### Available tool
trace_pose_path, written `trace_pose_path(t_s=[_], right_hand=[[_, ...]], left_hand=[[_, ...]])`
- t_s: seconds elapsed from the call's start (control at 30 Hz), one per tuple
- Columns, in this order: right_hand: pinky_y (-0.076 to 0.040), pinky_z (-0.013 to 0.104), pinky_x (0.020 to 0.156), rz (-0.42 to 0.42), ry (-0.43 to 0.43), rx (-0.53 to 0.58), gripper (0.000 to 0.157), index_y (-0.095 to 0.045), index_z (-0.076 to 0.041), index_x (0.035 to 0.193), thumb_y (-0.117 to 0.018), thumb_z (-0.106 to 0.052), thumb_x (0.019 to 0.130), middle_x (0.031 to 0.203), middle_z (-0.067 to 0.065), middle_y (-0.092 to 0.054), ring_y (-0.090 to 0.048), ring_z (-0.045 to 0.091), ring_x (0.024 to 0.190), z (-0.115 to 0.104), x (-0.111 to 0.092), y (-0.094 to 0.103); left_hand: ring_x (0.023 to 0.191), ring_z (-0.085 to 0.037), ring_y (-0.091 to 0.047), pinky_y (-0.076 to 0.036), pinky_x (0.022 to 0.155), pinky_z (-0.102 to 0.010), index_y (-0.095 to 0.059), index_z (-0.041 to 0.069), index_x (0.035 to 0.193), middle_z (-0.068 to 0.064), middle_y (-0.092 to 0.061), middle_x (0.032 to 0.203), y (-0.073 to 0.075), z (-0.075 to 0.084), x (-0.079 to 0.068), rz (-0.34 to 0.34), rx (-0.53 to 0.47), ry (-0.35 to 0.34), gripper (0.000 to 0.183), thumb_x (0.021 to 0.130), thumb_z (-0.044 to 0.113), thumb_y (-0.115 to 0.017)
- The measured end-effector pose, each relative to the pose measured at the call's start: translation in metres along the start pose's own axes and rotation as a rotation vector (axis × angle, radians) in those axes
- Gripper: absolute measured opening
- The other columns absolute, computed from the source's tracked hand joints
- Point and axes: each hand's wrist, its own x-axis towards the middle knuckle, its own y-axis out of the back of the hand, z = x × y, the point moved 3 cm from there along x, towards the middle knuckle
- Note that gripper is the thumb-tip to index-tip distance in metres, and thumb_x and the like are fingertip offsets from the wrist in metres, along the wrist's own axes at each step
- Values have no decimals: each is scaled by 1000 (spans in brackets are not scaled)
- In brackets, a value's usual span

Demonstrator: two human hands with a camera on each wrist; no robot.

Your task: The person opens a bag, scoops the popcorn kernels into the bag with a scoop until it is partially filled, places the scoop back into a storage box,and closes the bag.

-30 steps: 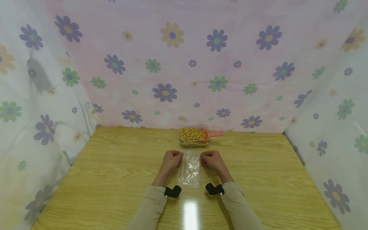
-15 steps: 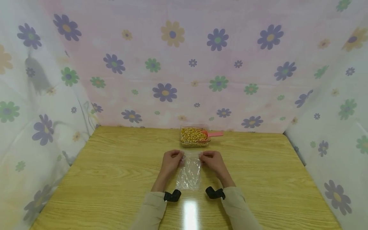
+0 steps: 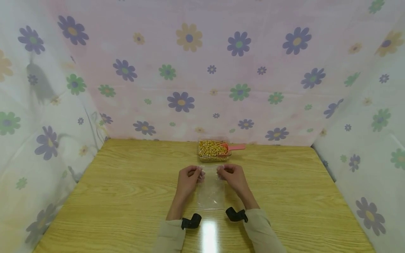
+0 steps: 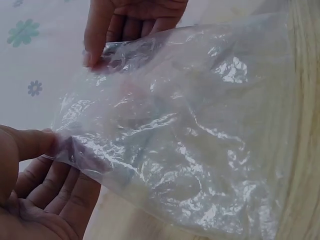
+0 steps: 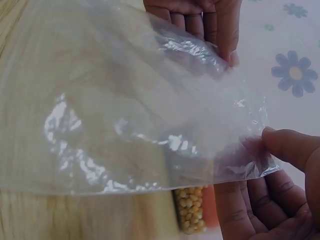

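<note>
A clear plastic bag hangs between my two hands at the middle of the table. My left hand pinches its top left corner between thumb and fingers. At the top right corner my right hand does the same. In the left wrist view the crinkled bag spreads from the pinched corners toward the wooden tabletop. The right wrist view shows fingers of both hands through the see-through film. No contents show in the bag.
Just beyond the hands stands a clear container of yellow corn kernels. A pink scoop lies in it, its handle pointing right. Flower-patterned cloth hangs behind the wooden table and at its sides.
The bag's film has gone from crinkled to smoother and spread wider. The thumbs have shifted slightly inward along its top edge. The container and scoop stay put.
</note>
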Motion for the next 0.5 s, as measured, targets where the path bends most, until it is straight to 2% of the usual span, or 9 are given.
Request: trace_pose_path(t_s=[0.17, 0.27, 0.43, 0.5], right_hand=[[-62, 36, 77, -8, 50, -31, 23, -74, 8, 106, -69, -12, 98, 96, 25, -73, -71, 27, 85, -4, -4, 0], [-62, 36, 76, -25, 85, -82, 21, -75, 7, 104, -69, -13, 98, 93, 21, -73, -70, 22, 82, -8, -7, -1], [-62, 33, 74, -71, 131, -169, 23, -75, 5, 104, -67, -16, 99, 93, 15, -74, -69, 18, 82, -13, -9, -1], [-62, 35, 75, -83, 133, -184, 25, -75, 6, 106, -65, -17, 101, 93, 16, -74, -69, 21, 82, -14, -10, -2]], left_hand=[[75, -21, -73, -62, 69, -28, -68, -14, 105, -27, -72, 90, 0, 1, -6, 22, -26, -51, 23, 101, 9, -63], [77, -26, -74, -62, 70, -29, -68, -14, 106, -27, -72, 90, 1, 1, -10, 38, -28, -70, 23, 101, 8, -63], [75, -21, -73, -62, 69, -28, -68, -14, 104, -27, -71, 89, 2, 2, -15, 64, -20, -89, 20, 101, 5, -62], [75, -21, -73, -62, 68, -27, -68, -14, 104, -27, -71, 88, 2, 4, -17, 70, -9, -98, 19, 101, 4, -62]])
